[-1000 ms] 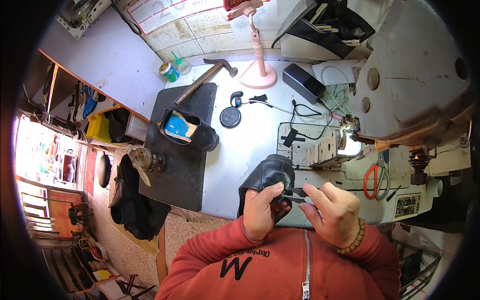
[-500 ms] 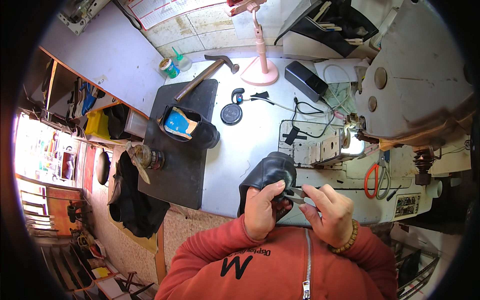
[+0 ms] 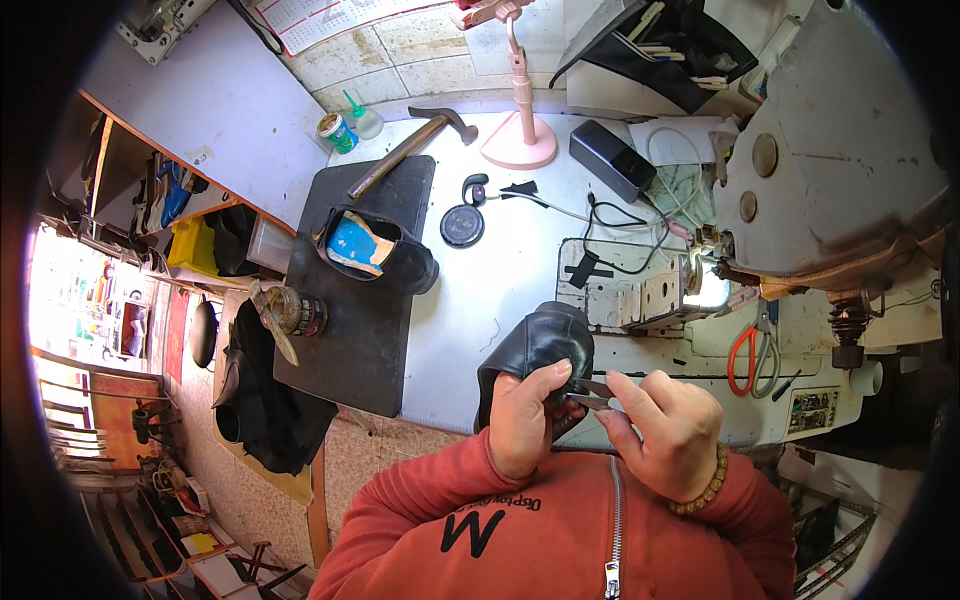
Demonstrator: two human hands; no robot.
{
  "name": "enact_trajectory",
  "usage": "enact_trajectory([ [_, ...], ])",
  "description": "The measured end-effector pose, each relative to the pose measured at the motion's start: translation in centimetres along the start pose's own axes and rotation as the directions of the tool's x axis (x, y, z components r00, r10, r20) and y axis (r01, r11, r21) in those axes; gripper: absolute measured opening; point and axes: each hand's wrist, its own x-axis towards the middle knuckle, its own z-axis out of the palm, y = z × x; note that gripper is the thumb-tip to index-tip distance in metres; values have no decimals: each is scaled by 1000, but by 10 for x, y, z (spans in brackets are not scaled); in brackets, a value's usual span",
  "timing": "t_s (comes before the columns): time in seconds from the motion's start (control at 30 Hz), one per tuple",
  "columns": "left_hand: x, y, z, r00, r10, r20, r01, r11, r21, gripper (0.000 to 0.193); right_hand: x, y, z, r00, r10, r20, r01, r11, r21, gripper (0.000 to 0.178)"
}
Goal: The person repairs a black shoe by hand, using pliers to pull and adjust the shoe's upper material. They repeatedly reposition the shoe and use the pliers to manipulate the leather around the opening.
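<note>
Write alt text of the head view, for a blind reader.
A person's left hand grips a glossy black shoe; the right hand holds a slim metal tool at it. Beyond, another black shoe rests on a dark rectangular mat.

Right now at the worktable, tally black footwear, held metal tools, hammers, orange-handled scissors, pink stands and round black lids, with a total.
Black footwear: 2 (held shoe in left hand, other shoe on dark mat)
Held metal tool: 1 (right hand)
Hammer: 1
Orange-handled scissors: 1
Pink stand: 1
Round black lid: 1
Total: 7
</note>
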Motion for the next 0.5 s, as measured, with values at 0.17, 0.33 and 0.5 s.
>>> enact_trajectory([
  [0.17,0,1,0,1000,-23,-20,23,1000,14,13,-2,-1,5,1000,10,-16,-10,1000,-7,36],
  [0.33,2,0,-2,1000,-16,4,16,1000,-22,16,-7,1,16,998,48,-39,-45,997,68,37],
  [0.5,0,-3,-2,998,-38,-42,36,999,-37,16,-10,2,24,987,158,-36,-141,948,284,33],
])
